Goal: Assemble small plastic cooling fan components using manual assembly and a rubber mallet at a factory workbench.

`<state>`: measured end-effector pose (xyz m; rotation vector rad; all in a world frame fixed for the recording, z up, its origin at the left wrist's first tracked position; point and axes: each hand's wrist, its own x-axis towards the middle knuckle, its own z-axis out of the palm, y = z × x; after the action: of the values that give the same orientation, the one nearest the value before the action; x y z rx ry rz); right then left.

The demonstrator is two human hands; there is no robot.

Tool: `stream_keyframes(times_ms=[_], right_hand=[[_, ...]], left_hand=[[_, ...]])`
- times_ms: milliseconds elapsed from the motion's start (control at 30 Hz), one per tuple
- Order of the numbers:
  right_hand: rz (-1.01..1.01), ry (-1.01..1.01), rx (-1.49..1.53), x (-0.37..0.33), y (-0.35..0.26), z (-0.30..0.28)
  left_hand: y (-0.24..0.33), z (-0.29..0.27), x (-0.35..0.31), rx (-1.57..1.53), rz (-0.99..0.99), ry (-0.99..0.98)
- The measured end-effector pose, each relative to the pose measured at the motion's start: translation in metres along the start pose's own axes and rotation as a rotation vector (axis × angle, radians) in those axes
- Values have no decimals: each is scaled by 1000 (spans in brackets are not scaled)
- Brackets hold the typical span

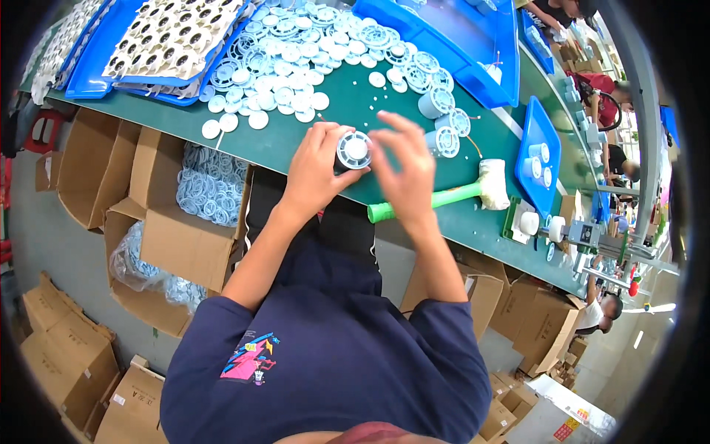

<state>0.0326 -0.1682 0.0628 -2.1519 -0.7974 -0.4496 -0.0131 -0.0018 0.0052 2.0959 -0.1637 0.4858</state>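
Observation:
My left hand (314,166) grips a small dark cylinder with a round white grille cap (353,150) on top, held just above the green bench (310,137). My right hand (407,170) hovers beside it on the right, fingers spread, fingertips close to the cap's rim; whether they touch it I cannot tell. A heap of white round caps and grille discs (296,63) lies on the bench just beyond my hands. Several finished white cylinders (444,122) stand to the right of the heap.
A mallet with a green handle and white head (444,196) lies at the bench edge right of my hands. Blue trays (170,44) sit at the back left, another (540,152) at the right. Open cardboard boxes (185,214) of white rings stand below. Other people work at the far right.

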Motion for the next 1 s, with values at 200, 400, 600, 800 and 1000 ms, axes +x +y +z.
stream_keyframes(times_ms=[200,400,600,800,1000], right_hand=[[55,-131,-378,122,77,12],[83,-293,-510,158,134,48],[-18,-160,-399,145,125,34],[55,-249,-304,124,112,15],[145,-402,22,75,15,-49]], left_hand=[[3,2,1,-12,19,0],[-1,2,-2,-22,46,-2],[-2,3,-1,-22,45,5],[-1,3,2,-8,51,-13],[0,0,-3,-21,54,-18]])
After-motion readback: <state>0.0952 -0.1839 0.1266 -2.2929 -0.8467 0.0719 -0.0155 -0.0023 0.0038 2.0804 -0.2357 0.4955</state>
